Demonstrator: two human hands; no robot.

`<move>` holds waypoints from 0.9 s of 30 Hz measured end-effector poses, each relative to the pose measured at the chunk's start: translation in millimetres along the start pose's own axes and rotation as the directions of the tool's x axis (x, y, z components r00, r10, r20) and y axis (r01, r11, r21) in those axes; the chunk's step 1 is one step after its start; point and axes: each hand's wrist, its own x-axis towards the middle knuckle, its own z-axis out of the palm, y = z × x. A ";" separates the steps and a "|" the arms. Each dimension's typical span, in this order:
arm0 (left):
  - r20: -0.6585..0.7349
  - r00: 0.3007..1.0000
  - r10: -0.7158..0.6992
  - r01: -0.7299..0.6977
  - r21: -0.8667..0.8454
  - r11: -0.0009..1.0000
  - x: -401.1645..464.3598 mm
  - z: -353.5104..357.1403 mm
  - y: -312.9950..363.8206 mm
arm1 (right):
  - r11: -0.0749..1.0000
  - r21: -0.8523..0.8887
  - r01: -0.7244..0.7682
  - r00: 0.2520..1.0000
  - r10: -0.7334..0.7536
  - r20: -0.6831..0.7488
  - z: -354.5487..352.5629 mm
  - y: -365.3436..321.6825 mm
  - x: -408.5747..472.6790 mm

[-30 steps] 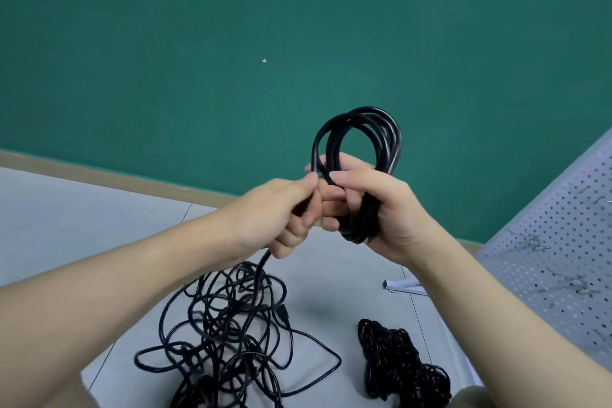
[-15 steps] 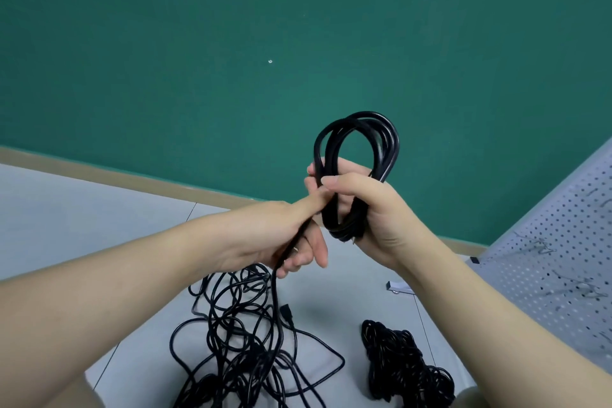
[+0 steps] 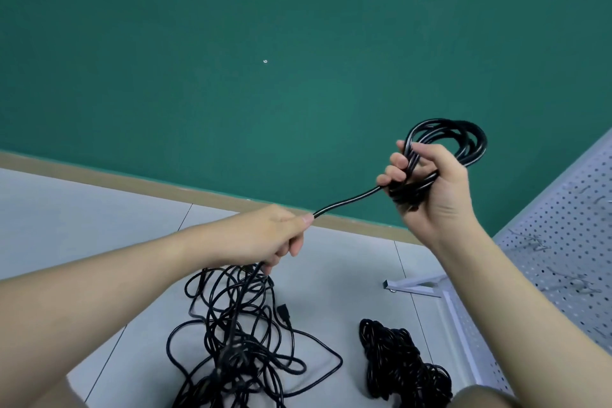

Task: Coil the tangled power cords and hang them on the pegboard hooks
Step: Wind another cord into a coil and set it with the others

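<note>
My right hand [image 3: 433, 189] grips a small coil of black power cord [image 3: 460, 139], its loops standing up and to the right of the fist. A straight stretch of the same cord [image 3: 347, 200] runs down-left to my left hand [image 3: 275, 237], which holds it in a closed fist. Below that hand the cord drops into a loose tangle of black cords [image 3: 241, 334] on the floor. A white pegboard [image 3: 569, 235] with metal hooks leans at the right edge.
A denser bundle of black cord [image 3: 400, 364] lies on the pale tiled floor right of the tangle. The pegboard's white metal foot [image 3: 414, 286] juts left along the floor. A green wall with a tan baseboard [image 3: 132, 175] stands behind.
My hands have separated: the right moved up and right with the coil, the left slid down-left along the cord, drawing a length taut between them.
</note>
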 end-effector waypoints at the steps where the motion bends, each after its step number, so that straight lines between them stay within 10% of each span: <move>1: -0.046 0.999 0.009 -0.006 0.074 0.997 0.9 -3.6 -1.2 | 0.999 -0.033 -0.003 1.000 0.003 -0.006 -3.5 2.1 0.3; 5: -0.199 0.958 0.205 -0.147 0.270 0.952 -2.6 -27.9 3.7 | 0.985 -0.165 -0.041 0.998 0.048 0.040 -7.1 8.8 -0.1; 15: -0.111 0.934 0.341 -0.338 0.046 0.940 -12.2 -33.3 23.7 | 0.851 -0.516 -0.098 0.963 0.212 0.166 8.2 21.8 -6.3; 21: -0.098 0.909 0.404 -0.399 0.069 0.914 -17.2 -19.6 31.6 | 0.641 -0.767 0.020 0.781 0.469 0.412 22.4 35.6 -21.9; 27: -0.246 0.816 0.522 -0.480 0.214 0.851 -17.3 -11.5 22.8 | 0.556 -0.820 -0.137 0.685 0.651 0.327 22.0 42.7 -24.4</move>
